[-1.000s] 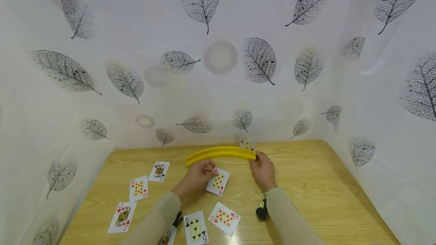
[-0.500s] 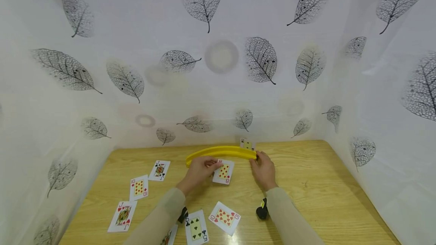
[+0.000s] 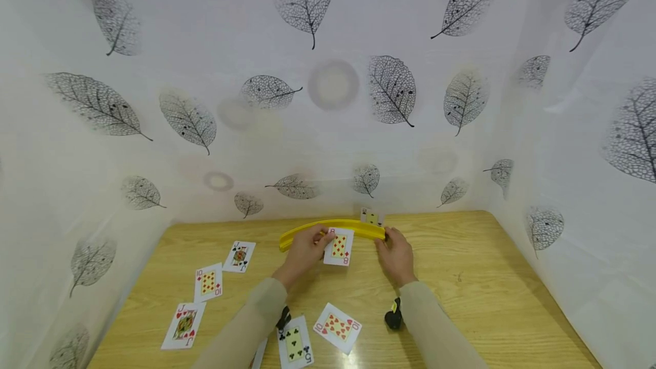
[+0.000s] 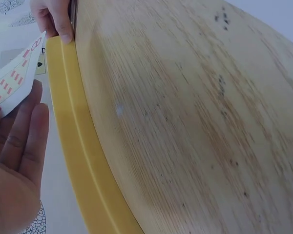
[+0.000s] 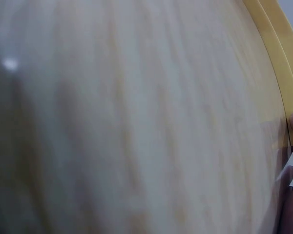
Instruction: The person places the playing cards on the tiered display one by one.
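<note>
My left hand (image 3: 303,254) pinches the eight of diamonds playing card (image 3: 339,246) by its upper left edge, face toward me. Just behind it lies a curved yellow card holder (image 3: 298,234), partly covered by that hand and card. At the holder's right end my right hand (image 3: 397,258) grips it between thumb and fingers. A black-suited card (image 3: 371,217) stands upright in the holder near that end, its lower part hidden. In the left wrist view the held card (image 4: 17,73) is tilted and apart from the holder (image 4: 78,126).
Face up at left lie a jack of clubs or spades (image 3: 239,257), ten of diamonds (image 3: 208,282) and jack of hearts (image 3: 184,326). Nearer me are a five of clubs (image 3: 294,343), ten of hearts (image 3: 337,328) and a mostly hidden card. Leaf-patterned curtains surround the wooden table (image 3: 492,289).
My left hand has lifted the eight of diamonds up and rightward, from over the tabletop to the front of the card holder. My right hand has stayed at the holder's end.
</note>
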Demonstrator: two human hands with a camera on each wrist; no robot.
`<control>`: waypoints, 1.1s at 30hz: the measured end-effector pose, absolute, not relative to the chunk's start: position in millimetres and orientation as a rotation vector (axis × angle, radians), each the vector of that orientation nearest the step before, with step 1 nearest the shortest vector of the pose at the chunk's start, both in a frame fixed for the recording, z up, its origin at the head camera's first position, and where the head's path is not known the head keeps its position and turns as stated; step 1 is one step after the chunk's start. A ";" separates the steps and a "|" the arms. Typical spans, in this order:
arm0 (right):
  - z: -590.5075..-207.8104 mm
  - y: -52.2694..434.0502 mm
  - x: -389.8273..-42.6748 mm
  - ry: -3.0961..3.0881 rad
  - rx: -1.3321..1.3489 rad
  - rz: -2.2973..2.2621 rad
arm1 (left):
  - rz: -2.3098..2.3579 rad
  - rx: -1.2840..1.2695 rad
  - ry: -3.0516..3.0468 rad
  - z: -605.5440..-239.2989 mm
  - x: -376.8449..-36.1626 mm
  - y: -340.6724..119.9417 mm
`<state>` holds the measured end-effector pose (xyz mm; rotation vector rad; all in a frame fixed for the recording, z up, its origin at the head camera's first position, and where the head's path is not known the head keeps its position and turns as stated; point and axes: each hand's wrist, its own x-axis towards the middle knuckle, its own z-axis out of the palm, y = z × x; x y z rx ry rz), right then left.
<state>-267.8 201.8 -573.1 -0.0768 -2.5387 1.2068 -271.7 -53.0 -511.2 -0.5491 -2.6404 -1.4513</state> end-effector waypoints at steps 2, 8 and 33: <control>-573.3 201.9 -268.3 -2.538 -0.079 1.216 | -1.419 -0.569 -2.619 -511.2 -272.5 -50.8; -574.0 202.4 -269.4 -2.547 -0.070 1.200 | -1.441 -0.557 -2.598 -503.4 -271.6 -42.8; -576.1 200.9 -269.6 -2.525 -0.069 1.169 | -1.590 -0.618 -2.405 -508.2 -292.2 -8.2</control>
